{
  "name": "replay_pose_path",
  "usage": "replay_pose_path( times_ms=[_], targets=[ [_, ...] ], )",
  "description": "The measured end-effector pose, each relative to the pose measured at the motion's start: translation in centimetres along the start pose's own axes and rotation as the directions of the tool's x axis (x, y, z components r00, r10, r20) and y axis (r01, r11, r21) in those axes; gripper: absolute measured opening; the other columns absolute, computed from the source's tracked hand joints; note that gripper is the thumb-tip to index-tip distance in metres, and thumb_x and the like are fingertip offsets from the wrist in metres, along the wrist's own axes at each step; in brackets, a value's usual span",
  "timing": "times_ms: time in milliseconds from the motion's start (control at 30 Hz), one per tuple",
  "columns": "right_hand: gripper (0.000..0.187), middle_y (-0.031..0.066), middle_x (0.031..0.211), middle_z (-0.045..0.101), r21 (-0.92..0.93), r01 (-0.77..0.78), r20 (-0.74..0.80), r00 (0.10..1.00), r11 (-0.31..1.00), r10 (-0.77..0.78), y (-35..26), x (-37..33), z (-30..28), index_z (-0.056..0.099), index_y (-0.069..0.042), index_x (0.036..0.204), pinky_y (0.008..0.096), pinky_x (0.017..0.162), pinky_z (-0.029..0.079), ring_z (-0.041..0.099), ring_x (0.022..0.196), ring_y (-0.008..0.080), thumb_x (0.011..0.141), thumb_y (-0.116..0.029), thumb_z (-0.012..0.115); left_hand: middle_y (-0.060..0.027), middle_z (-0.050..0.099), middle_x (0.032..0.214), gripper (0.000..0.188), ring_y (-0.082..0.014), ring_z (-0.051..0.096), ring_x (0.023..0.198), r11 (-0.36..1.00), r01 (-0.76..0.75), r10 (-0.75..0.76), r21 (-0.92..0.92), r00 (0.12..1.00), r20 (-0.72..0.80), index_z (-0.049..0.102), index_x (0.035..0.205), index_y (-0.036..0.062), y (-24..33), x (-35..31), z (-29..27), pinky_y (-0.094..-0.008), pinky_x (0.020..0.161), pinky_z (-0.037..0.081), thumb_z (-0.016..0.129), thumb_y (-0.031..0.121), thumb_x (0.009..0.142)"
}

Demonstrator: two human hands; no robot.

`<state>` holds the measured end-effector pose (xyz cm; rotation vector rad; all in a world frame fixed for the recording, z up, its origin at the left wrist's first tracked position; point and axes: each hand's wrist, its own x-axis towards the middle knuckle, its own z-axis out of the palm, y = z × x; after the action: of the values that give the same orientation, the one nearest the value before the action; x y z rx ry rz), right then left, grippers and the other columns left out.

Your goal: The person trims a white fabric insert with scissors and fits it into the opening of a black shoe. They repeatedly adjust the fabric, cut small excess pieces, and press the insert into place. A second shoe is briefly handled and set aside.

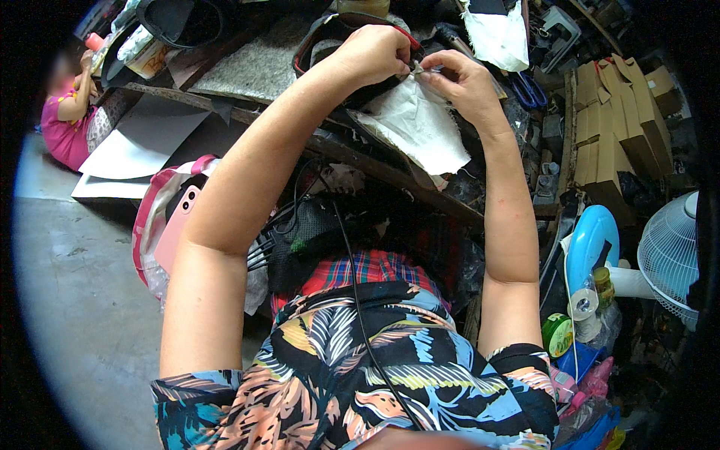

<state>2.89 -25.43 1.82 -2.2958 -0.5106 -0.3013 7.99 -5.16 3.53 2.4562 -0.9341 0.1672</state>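
Both my hands meet over the workbench, at the top end of a white cloth [424, 131]. My right hand [463, 81] pinches the cloth's gathered tip between thumb and fingers. Right beside that tip, my left hand [375, 54] is closed with its fingers curled; what it grips is hidden. The rest of the cloth hangs down and spreads over the bench's near edge. Behind my left wrist lies a dark item with a red edge [304, 49], partly covered by my hand and forearm.
A second white cloth [499, 37] lies farther right, near blue-handled scissors [529, 90]. Cardboard pieces [611, 135] stand at the right, above a white fan [671, 251]. A pink phone [178, 221] sits in a bag by my left arm. Another person [67, 124] sits at far left.
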Motion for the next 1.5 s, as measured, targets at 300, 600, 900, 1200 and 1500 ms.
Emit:
replay_pose_path(
  times_ms=[300, 600, 900, 1200, 1500],
  targets=[
    [0.012, 0.0023, 0.099, 0.064, 0.409, 0.150, -0.046, 0.989, 0.900, -0.144, 1.6, 0.4, -0.5, 0.071, -0.001, 0.088, 0.0254, 0.072, 0.054, 0.063, 0.083, 0.0095, 0.082, -0.010, 0.075, -0.0120, 0.067, 0.075, 0.016, -0.0206, 0.066, 0.065, 0.965, 0.160, -0.165, -0.207, 0.986, -0.008, 0.065, 0.090, -0.0007, -1.2, 0.5, 0.8, -0.0357, 0.062, 0.052, 0.070, 0.013, 0.083],
    [0.022, 0.0068, 0.081, 0.071, -0.132, -0.270, -0.274, 0.935, 0.954, 0.227, 0.9, 2.2, 1.9, 0.072, -0.010, 0.082, 0.0371, 0.069, 0.052, 0.068, 0.074, 0.0226, 0.075, -0.030, 0.072, -0.0172, 0.067, 0.082, 0.018, -0.0337, 0.066, 0.081, 0.996, 0.089, -0.092, -0.029, 0.989, -0.115, 0.064, 0.089, 0.0016, -0.1, 0.0, 1.1, -0.0408, 0.075, 0.051, 0.067, 0.018, 0.083],
    [0.033, 0.0083, 0.086, 0.070, 0.065, -0.255, -0.234, 0.936, 0.965, 0.263, 1.8, 1.8, 2.1, 0.069, -0.005, 0.097, 0.0298, 0.070, 0.052, 0.066, 0.074, 0.0167, 0.075, -0.027, 0.078, -0.0190, 0.071, 0.094, 0.025, -0.0357, 0.067, 0.095, 0.999, 0.009, -0.001, 0.046, 0.986, -0.165, 0.071, 0.098, 0.0051, 0.7, 0.3, 1.6, -0.0448, 0.085, 0.052, 0.068, 0.023, 0.080],
    [0.018, 0.0009, 0.063, 0.063, 0.242, -0.297, -0.131, 0.933, 0.924, 0.335, 3.9, 2.8, 3.4, 0.074, -0.004, 0.082, 0.0280, 0.059, 0.044, 0.053, 0.059, 0.0090, 0.079, -0.022, 0.074, -0.0190, 0.071, 0.095, 0.022, -0.0365, 0.067, 0.095, 0.998, 0.023, -0.009, 0.055, 0.971, -0.239, 0.072, 0.102, 0.0064, 0.7, 0.2, 2.0, -0.0453, 0.086, 0.051, 0.063, 0.019, 0.086],
    [0.010, -0.0041, 0.075, 0.068, 0.406, -0.361, 0.046, 0.926, 0.840, 0.375, 2.4, 1.9, 1.6, 0.073, -0.010, 0.086, 0.0211, 0.053, 0.035, 0.049, 0.060, 0.0026, 0.088, -0.017, 0.067, -0.0194, 0.070, 0.092, 0.019, -0.0361, 0.068, 0.093, 0.989, 0.042, -0.065, -0.139, 0.985, -0.161, 0.073, 0.096, 0.0051, 0.9, -0.5, 1.2, -0.0431, 0.085, 0.052, 0.060, 0.017, 0.089]
  ],
)
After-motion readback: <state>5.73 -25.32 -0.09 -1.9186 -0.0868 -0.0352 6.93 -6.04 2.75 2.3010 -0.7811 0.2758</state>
